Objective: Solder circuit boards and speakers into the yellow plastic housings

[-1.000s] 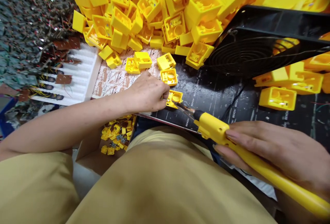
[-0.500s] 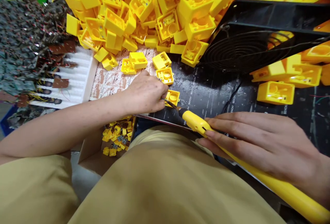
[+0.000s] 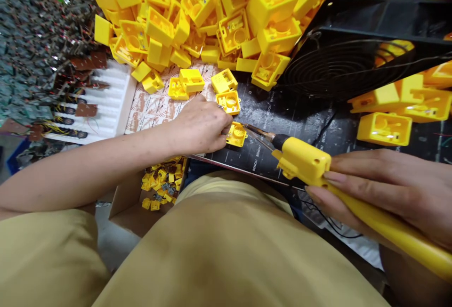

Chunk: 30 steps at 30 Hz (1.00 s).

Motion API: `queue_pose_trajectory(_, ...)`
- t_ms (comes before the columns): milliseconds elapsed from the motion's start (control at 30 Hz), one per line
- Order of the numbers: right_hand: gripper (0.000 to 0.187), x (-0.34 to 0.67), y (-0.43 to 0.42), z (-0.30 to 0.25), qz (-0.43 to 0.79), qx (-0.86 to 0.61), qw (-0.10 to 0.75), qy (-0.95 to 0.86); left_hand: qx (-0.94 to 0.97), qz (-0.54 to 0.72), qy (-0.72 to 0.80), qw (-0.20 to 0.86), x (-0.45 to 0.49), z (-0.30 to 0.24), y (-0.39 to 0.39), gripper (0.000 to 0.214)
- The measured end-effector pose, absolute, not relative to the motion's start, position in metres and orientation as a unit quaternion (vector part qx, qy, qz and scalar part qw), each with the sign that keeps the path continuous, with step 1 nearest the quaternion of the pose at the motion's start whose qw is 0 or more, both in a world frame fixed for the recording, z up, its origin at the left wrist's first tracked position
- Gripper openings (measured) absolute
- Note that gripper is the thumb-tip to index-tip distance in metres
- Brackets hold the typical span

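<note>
Left hand (image 3: 205, 125) curled at nine o'clock on the small yellow housing (image 3: 237, 134); can't tell what its fingertips pinch. Right hand (image 3: 391, 191) grasps the yellow soldering iron (image 3: 305, 158) from four o'clock; its tip, over the housing half a second ago, now drawn back near the two o'clock rim. Front bench edge (image 3: 229, 167) close at six; bare black mat (image 3: 277, 104) from one to three, toward the fan (image 3: 328, 69).

Soldering iron (image 3: 307, 158): smooth, glossy plastic; metal tip (image 3: 263, 133). Casing (image 3: 237, 135): smooth plastic. Tabletop (image 3: 271, 125): slightly glossy, scuffed. Garment (image 3: 226, 241): matt cloth.
</note>
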State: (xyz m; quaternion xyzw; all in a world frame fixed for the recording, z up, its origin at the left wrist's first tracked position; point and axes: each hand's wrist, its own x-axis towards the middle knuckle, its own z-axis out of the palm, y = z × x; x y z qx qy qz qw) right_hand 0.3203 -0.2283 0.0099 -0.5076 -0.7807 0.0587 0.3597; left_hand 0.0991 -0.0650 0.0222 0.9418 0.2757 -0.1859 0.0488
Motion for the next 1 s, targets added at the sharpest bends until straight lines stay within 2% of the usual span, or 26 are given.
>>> queue_pose_trajectory(167, 0.056, 0.327, -0.225, 0.006, 0.065, -0.481, 0.357, -0.798, 0.957, -0.163, 0.231, 0.062, 0.090, 0.026, -0.063, 0.023)
queue_pose_trajectory(300, 0.060, 0.320, -0.227, 0.005, 0.052, -0.520, 0.360, -0.773, 0.956, -0.074, 0.258, 0.117, 0.080, 0.018, -0.063, 0.020)
queue_pose_trajectory(467, 0.048, 0.303, -0.228, 0.002, 0.090, -0.540, 0.420, -0.724, 0.938, 0.004, 0.327, 0.115, 0.078, 0.004, -0.066, 0.020)
queue_pose_trajectory(567, 0.027, 0.300, -0.227, 0.000, 0.108, -0.511, 0.435, -0.734, 0.943, 0.006, 0.320, 0.092, 0.080, 0.001, -0.067, 0.023)
queue_pose_trajectory(667, 0.007, 0.300, -0.227, 0.000, 0.106, -0.516, 0.395, -0.753, 0.944, 0.000, 0.322, 0.077, 0.083, 0.000, -0.066, 0.024)
queue_pose_trajectory(833, 0.014, 0.298, -0.222, 0.001, 0.102, -0.540, 0.334, -0.766, 0.949, -0.025, 0.309, 0.064, 0.088, 0.003, -0.064, 0.021)
queue_pose_trajectory(933, 0.008, 0.297, -0.215, -0.001, 0.050, -0.480, 0.357, -0.800, 0.950, -0.039, 0.305, 0.060, 0.091, 0.005, -0.063, 0.021)
queue_pose_trajectory(1000, 0.015, 0.298, -0.211, -0.002, 0.005, -0.431, 0.378, -0.820, 0.952, -0.044, 0.297, 0.058, 0.093, 0.007, -0.062, 0.020)
